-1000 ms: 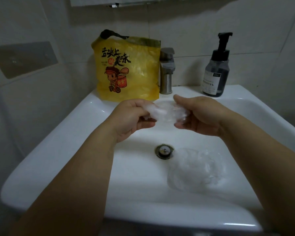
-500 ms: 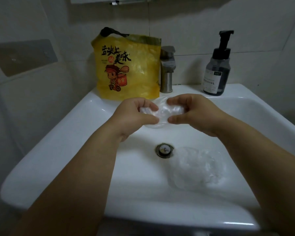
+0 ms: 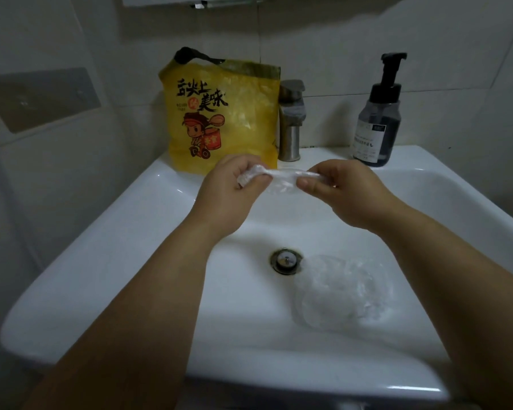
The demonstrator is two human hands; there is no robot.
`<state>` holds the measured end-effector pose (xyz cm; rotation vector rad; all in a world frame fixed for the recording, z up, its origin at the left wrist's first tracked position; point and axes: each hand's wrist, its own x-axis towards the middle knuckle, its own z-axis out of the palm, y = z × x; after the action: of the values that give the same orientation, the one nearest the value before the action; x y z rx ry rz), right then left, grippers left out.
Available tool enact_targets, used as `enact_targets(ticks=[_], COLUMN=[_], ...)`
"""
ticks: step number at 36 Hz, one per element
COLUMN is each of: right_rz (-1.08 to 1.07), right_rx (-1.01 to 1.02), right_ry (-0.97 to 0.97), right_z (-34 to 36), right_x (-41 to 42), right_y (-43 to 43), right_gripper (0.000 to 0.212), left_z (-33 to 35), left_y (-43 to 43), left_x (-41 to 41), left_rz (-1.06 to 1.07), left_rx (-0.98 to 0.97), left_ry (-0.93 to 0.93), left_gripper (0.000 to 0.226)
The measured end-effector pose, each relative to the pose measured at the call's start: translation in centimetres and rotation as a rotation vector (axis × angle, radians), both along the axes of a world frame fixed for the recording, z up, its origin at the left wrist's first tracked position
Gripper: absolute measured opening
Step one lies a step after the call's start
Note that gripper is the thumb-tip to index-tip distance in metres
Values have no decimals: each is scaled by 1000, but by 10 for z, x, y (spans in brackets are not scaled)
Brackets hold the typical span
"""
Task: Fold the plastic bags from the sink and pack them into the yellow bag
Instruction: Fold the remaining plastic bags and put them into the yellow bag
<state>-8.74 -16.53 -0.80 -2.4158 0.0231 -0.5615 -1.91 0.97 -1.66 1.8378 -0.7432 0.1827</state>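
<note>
Clear plastic bag [image 3: 282,179]: drawn into a narrow strip, held in the air above the sink [image 3: 125,238], in front of the yellow bag [image 3: 222,113]. Left hand [image 3: 228,196] grips one end, fingers [image 3: 256,181] curled round it. Right hand [image 3: 347,193] pinches the other end between thumb and forefinger. Crumpled clear plastic [image 3: 344,291] lies in the basin, just right of the drain [image 3: 285,261]. Yellow bag stands upright on the sink's back ledge beside the faucet [image 3: 290,122]; pump bottle [image 3: 376,119] further right.

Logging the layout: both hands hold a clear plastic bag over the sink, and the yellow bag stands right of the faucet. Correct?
No: in the head view the yellow bag stands left of the faucet. The left hand and right hand do hold a clear plastic bag over the sink.
</note>
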Motion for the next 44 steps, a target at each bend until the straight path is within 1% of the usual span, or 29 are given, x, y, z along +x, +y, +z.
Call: enact_targets(ticks=[2, 3, 7, 10, 13, 16, 17, 18, 19, 20, 21, 22, 23, 24, 25, 27, 28, 30, 32, 34, 36, 38, 42, 44], right_rz=[0, 16, 124, 214, 277, 322, 323, 310, 289, 266, 250, 245, 245, 238, 225, 217, 213, 205, 202, 192, 201, 205, 225, 236], right_rx=[-25, 4, 340, 529, 709, 837, 866, 888, 900, 908, 914, 912, 899, 884, 880, 876, 867, 822, 805, 821, 830, 828, 875, 889], right_ry=[-39, -37, 66, 121, 176, 195, 185, 168, 146, 124, 111, 107, 106, 100, 89, 73, 71, 88, 115, 146, 183, 215, 247, 256], right_z=[2, 3, 7, 11, 12, 9, 7, 6, 5, 3, 1, -1, -3, -5, -6, -7, -7, -7, -6, -4, -3, -3, -2, 0], right_x=[-1, -1, -4, -7, -7, -3, -1, 0, 1, 2, 3, 4, 4, 4, 5, 5, 6, 6, 6, 6, 6, 6, 4, 3], right_y=[0, 0, 2, 0, -1, 7, 11, 14, 18, 21, 25, 29, 32, 35, 37, 40, 40, 37, 33, 27, 24, 23, 17, 13], right_gripper=[21, 19, 9, 7, 10, 15, 15, 16, 16, 16, 16, 19, 23, 25, 27, 29, 27, 19, 17, 16, 15, 14, 15, 13], left_z=[1, 1, 6, 9, 13, 14, 14, 13, 12, 10, 6, 0, -4, -7, -7, -6, -5, -2, 0, 1, 2, 1, 0, 1], left_y=[0, 0, 2, 4, 3, -2, -4, -5, -7, -9, -12, -15, -20, -26, -32, -37, -37, -35, -31, -28, -24, -19, -10, -7], left_x=[0, 0, -2, 0, 1, 1, 0, 1, 1, 0, -2, -6, -10, -15, -17, -18, -15, -9, -6, -3, 1, 3, 7, 7], left_rz=[-26, -46, -150, -137, -132, -142, -176, -236, -304, -345, -379, -399, -406, -396, -373, -310, -283, -246, -215, -154, -48, 17, -1, -27], left_rx=[-30, -39, -152, -258, -438, -638, -712, -768, -771, -707, -594, -442, -290, -193, -165, -226, -270, -330, -385, -442, -439, -414, -390, -368], left_ry=[75, 112, 274, 341, 477, 598, 627, 649, 681, 708, 727, 723, 701, 681, 676, 681, 685, 696, 707, 716, 699, 664, 600, 576], left_gripper=[17, 15, 13, 8, 5, 5, 12, 29, 53, 78, 95, 99, 91, 77, 63, 41, 38, 40, 40, 34, 24, 19, 21, 19])
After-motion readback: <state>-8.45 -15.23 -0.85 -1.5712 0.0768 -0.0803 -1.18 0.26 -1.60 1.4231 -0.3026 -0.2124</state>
